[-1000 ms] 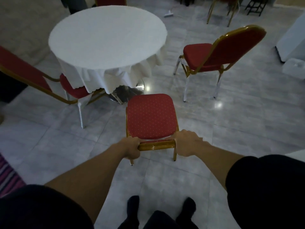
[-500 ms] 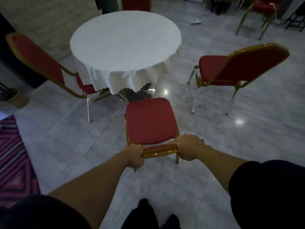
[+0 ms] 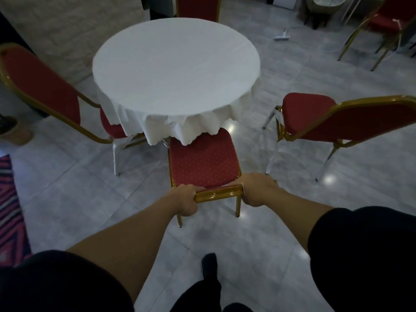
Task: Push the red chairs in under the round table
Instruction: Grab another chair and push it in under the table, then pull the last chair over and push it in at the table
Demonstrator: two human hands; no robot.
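**First chair going in, front edge at the cloth**

Closest to you, your left hand (image 3: 185, 199) and right hand (image 3: 257, 190) are both clenched around the gold top rail of the near chair (image 3: 203, 163), one at each end of the rail. Its red seat points at the round table (image 3: 176, 64), and the front edge sits just under the hanging hem of the white tablecloth (image 3: 180, 129); most of the seat is in the open.

This looks like the middle of the push on this chair. The next move calls for an even, straight shove from both hands so the seat slides under without twisting, and so the cloth is not dragged along.

Further out, the left chair (image 3: 45, 86) has its seat partly under the cloth already. The right chair (image 3: 337, 118) stands clear of the table, seat facing it, and probably wants doing next. A far chair (image 3: 197, 6) shows its back behind the table; how far in it sits, you cannot tell.
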